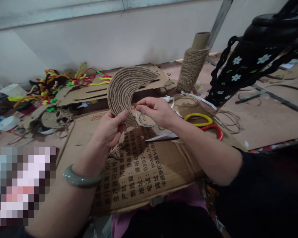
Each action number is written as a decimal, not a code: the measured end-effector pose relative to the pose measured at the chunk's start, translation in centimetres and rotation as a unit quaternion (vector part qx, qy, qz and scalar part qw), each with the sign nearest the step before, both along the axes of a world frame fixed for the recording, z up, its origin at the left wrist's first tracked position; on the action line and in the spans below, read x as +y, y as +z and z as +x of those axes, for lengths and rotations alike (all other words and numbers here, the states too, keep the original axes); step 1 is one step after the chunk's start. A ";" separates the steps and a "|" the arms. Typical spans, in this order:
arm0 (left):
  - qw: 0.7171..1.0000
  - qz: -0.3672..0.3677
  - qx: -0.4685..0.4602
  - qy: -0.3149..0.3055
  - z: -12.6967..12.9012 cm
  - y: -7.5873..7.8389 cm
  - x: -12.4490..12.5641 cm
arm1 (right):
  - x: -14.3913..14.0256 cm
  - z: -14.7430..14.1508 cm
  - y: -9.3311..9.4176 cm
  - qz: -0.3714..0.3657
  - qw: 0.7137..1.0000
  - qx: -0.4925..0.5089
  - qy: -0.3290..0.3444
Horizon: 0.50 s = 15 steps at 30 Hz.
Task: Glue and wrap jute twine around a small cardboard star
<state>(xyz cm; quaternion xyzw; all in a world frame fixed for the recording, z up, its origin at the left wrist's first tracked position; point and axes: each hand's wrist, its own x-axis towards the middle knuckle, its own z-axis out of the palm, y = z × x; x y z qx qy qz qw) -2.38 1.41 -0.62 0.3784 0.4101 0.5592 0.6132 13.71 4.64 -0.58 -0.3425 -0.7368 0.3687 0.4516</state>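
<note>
My left hand (111,128) grips the lower end of a curved, crescent-shaped piece wrapped in jute twine (124,86), holding it upright above a flat cardboard sheet (139,175). My right hand (155,111) pinches at the same lower end, thumb and fingers closed on the twine there. A green bangle (80,178) circles my left wrist. A roll of tape (145,120) lies just behind my hands.
A tall spool of jute twine (192,64) stands at the back. Scissors with yellow and red handles (203,124) lie to the right of my hands. Bright pipe cleaners (57,84) are piled at the left. A black floral strap (235,71) hangs at the right.
</note>
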 end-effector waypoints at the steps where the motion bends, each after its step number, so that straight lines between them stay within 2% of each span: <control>1: 1.000 0.003 -0.003 -0.005 0.1 -0.1 0.0 | 0.0 0.0 0.0 -0.001 1.000 0.000 0.000; 5: 1.000 0.014 -0.009 -0.017 0.3 -0.4 -0.1 | 0.0 -0.1 -0.1 0.002 1.000 0.002 -0.004; 10: 1.000 0.017 -0.001 -0.005 0.5 -0.4 -0.2 | -0.4 -0.2 -0.3 0.058 0.997 -0.045 -0.037; 15: 1.000 0.011 0.003 -0.010 0.7 -0.2 -0.6 | -0.7 -0.1 -0.2 0.042 0.997 -0.058 -0.034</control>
